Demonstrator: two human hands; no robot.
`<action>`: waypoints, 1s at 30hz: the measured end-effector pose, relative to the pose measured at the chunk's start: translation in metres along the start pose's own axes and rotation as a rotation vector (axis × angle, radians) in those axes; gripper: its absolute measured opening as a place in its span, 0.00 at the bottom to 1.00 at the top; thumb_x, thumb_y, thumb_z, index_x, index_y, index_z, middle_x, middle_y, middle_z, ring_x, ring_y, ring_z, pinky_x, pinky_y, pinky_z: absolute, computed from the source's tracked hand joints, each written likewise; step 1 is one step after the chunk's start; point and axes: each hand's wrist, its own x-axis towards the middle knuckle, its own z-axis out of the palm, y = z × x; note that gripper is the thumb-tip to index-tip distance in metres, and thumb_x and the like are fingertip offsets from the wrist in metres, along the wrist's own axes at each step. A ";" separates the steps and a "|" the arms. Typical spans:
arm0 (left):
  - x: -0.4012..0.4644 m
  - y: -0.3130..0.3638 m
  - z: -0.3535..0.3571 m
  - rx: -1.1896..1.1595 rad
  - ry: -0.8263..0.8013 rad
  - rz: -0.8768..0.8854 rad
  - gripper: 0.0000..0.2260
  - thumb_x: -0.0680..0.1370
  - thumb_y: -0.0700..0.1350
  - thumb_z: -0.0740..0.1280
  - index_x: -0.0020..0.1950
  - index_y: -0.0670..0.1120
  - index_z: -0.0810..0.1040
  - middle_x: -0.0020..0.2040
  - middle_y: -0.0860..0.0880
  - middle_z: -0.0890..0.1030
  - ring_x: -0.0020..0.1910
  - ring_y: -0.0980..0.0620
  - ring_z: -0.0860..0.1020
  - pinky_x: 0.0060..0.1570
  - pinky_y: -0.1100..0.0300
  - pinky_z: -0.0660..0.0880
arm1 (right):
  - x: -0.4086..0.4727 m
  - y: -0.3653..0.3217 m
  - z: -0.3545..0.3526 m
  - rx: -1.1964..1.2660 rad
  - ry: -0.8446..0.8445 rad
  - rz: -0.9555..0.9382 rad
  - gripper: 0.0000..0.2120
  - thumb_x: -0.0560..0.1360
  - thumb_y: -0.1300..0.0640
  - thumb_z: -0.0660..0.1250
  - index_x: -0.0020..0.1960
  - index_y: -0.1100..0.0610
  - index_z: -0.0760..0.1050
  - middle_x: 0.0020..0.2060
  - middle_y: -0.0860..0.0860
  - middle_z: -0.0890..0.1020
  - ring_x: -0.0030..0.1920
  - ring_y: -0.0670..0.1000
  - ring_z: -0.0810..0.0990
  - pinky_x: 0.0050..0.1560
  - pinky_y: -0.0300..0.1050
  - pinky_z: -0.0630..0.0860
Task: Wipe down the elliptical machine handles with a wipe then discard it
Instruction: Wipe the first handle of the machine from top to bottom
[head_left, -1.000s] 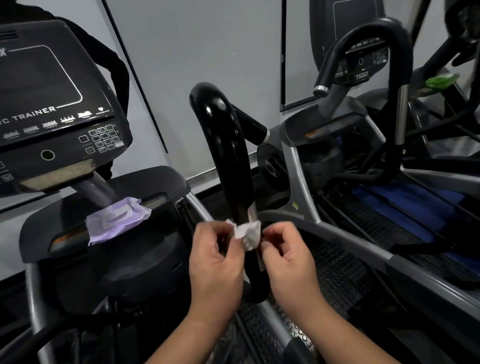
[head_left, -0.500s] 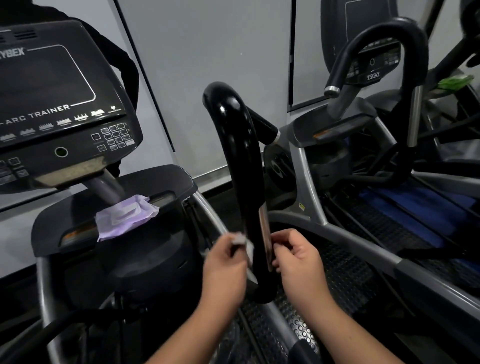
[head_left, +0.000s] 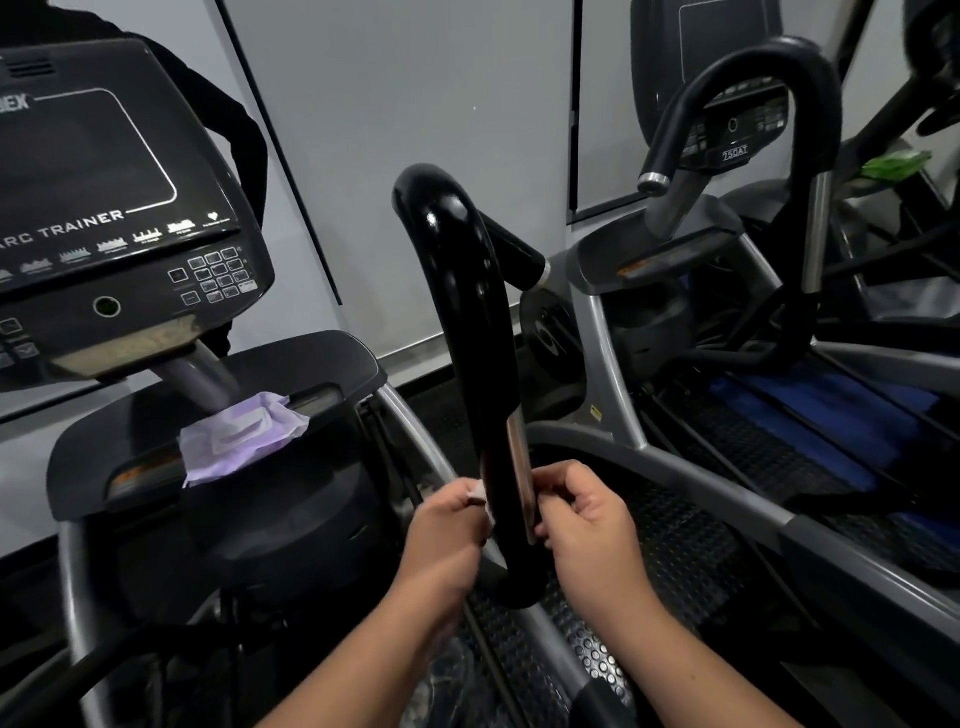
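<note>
A glossy black curved handle (head_left: 470, 312) of the elliptical machine rises in the middle of the view. My left hand (head_left: 447, 535) presses a small white wipe (head_left: 478, 496) against the left side of the handle's lower part. Most of the wipe is hidden behind the handle and my fingers. My right hand (head_left: 587, 519) sits on the right side of the same part, fingers curled by a metal strip (head_left: 519, 467) on the handle; whether it pinches the wipe's other end cannot be seen.
A purple wipe packet (head_left: 239, 436) lies on the console shelf (head_left: 322, 358) under the display (head_left: 104, 197) at left. A second machine with its own black handle (head_left: 753, 78) stands at right. Grey frame rails (head_left: 675, 467) and studded footplates lie below.
The wipe was wrapped around the front of the handle; both hands have slid it lower down, and it now shows only at the handle's left side.
</note>
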 end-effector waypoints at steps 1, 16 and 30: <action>0.004 0.008 0.000 -0.054 0.000 0.025 0.11 0.71 0.27 0.58 0.46 0.31 0.79 0.43 0.27 0.81 0.41 0.34 0.78 0.44 0.43 0.74 | 0.001 -0.001 -0.001 -0.008 0.000 -0.010 0.19 0.77 0.69 0.63 0.45 0.46 0.82 0.44 0.54 0.84 0.39 0.48 0.80 0.39 0.40 0.75; 0.023 0.046 -0.005 -0.206 -0.207 0.055 0.14 0.75 0.31 0.60 0.55 0.30 0.81 0.49 0.28 0.82 0.44 0.37 0.83 0.46 0.52 0.82 | 0.023 -0.003 -0.004 0.067 0.067 0.000 0.11 0.79 0.61 0.64 0.52 0.46 0.80 0.50 0.50 0.85 0.53 0.50 0.83 0.57 0.53 0.80; 0.037 0.046 -0.015 -0.245 -0.268 0.022 0.14 0.74 0.27 0.61 0.57 0.34 0.78 0.45 0.36 0.78 0.39 0.46 0.77 0.39 0.58 0.76 | 0.039 -0.034 -0.007 0.320 -0.174 0.052 0.12 0.81 0.67 0.63 0.48 0.58 0.83 0.39 0.51 0.87 0.42 0.44 0.84 0.44 0.34 0.79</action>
